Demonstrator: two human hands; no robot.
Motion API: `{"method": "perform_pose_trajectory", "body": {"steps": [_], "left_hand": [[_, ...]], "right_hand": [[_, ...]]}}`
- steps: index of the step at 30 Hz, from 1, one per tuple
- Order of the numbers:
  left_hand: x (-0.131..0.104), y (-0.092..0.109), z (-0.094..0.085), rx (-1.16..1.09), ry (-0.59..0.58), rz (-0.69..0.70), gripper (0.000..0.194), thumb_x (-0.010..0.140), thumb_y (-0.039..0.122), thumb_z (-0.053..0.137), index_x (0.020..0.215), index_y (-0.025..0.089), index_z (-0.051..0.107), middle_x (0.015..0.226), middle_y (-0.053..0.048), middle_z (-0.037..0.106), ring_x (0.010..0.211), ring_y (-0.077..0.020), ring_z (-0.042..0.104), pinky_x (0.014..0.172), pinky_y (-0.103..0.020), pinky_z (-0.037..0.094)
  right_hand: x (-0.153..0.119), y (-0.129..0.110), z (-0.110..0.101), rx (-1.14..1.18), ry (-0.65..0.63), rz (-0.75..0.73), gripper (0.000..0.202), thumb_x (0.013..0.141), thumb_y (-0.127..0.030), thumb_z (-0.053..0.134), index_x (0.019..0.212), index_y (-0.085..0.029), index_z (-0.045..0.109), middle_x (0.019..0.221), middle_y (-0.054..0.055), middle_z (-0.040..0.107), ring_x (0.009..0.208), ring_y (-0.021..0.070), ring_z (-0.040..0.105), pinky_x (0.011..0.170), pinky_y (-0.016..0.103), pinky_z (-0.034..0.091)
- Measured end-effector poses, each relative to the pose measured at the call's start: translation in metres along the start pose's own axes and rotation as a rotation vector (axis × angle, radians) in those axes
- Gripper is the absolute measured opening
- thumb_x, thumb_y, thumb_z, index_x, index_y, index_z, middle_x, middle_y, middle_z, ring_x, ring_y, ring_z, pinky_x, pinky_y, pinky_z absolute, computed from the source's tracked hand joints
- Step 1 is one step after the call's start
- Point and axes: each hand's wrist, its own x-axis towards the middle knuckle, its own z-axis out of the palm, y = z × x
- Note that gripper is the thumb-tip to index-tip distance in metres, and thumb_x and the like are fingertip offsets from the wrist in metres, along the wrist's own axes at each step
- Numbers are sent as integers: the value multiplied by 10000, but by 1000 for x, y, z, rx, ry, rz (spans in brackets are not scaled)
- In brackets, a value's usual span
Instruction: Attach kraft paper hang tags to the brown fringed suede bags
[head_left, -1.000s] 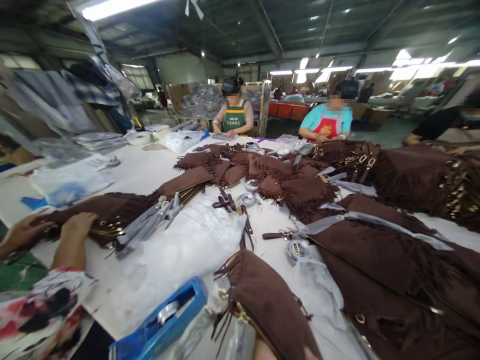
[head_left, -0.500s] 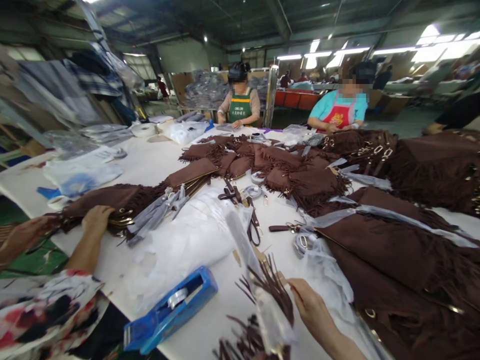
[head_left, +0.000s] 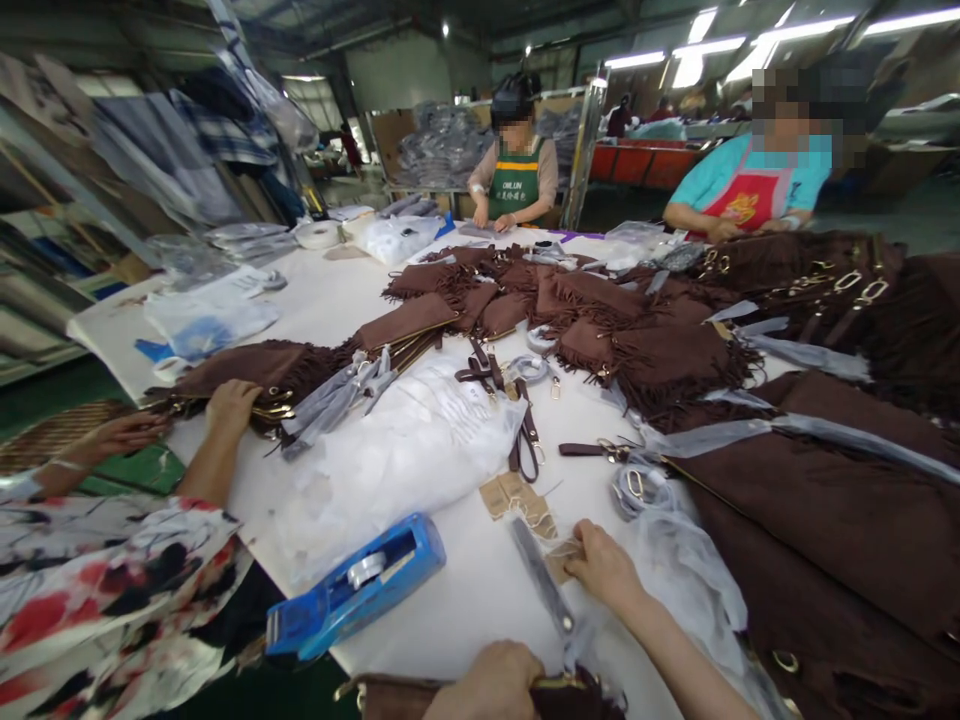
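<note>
At the bottom edge, my left hand [head_left: 487,682] is closed over the top of a dark brown bag [head_left: 397,698] with a gold zipper. A strap in a clear grey plastic sleeve [head_left: 541,575] rises from the bag's right end and lies over the white table. My right hand [head_left: 606,568] pinches a brown paper tag [head_left: 559,562] just right of that sleeve. More paper tags with white strings [head_left: 517,502] lie a little beyond my fingers. Most of the bag is cut off by the frame.
A blue tape dispenser [head_left: 360,585] stands left of my hands, near white plastic wrapping [head_left: 405,440]. Brown fringed bags [head_left: 817,510] crowd the right side and middle. At left a co-worker's hand [head_left: 232,405] rests on another bag; two people [head_left: 517,170] work across the table.
The fringed bag and sleeved strap have swung down toward the bottom edge, where my left hand now shows. The loose paper tags are uncovered. The view has shifted slightly.
</note>
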Motion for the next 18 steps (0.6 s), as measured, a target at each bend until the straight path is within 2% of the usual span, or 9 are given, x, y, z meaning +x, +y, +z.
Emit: {"method": "perform_pose_trajectory", "body": {"steps": [2,4,7,9,11,13,16,18], "left_hand": [[12,7,26,-5,-46,-15,276,851,358,514,1068,192,552,1124,-53,554,979,-210,553,815,-375,488],[23,10,44,-1,-82,-34,242,844,361,519,1029,218,577,1101,-34,574,973,-206,555,826,-361,481],[35,10,61,37,-121,-94,198,753,261,601,949,243,625,998,-31,634,966,-238,567,855,-373,460],[37,9,67,93,-89,-157,338,680,201,607,1017,196,620,1063,-83,625,1038,-296,534,927,-423,410],[36,12,66,101,23,-176,484,668,208,575,1146,139,550,1199,-133,553,1130,-314,469,1000,-454,339],[35,19,57,35,200,-128,494,718,228,508,1203,133,499,1250,-130,515,1169,-277,437,1036,-426,312],[40,36,36,-49,442,11,488,731,156,444,1217,122,483,1283,-125,491,1219,-236,390,1077,-390,271],[48,48,24,-98,462,119,630,654,94,489,1279,114,415,1375,-121,396,1293,-239,290,1112,-395,194]], "right_hand": [[3,1,0,53,-28,25,252,600,-131,592,844,-172,542,785,44,612,730,199,574,618,266,362],[6,2,-4,124,-52,21,174,560,-134,610,713,-183,543,645,-3,577,629,175,553,551,248,333],[6,5,-21,249,-25,-19,99,610,-214,566,555,-201,485,531,-31,500,567,156,511,521,245,323],[1,8,-39,327,55,-43,129,671,-297,499,580,-209,468,568,-23,502,607,161,505,562,256,348],[-8,11,-59,399,121,-62,160,703,-363,438,646,-215,464,608,-19,501,625,163,493,589,268,366],[-21,12,-76,470,130,-83,209,718,-412,407,694,-215,473,614,-20,498,605,159,484,576,268,377],[-44,8,-90,694,53,-99,253,720,-441,457,737,-197,520,615,-21,500,578,145,465,543,254,370],[-58,5,-92,873,-30,-101,260,714,-438,521,749,-183,553,619,-23,497,567,132,437,537,248,355]]}}
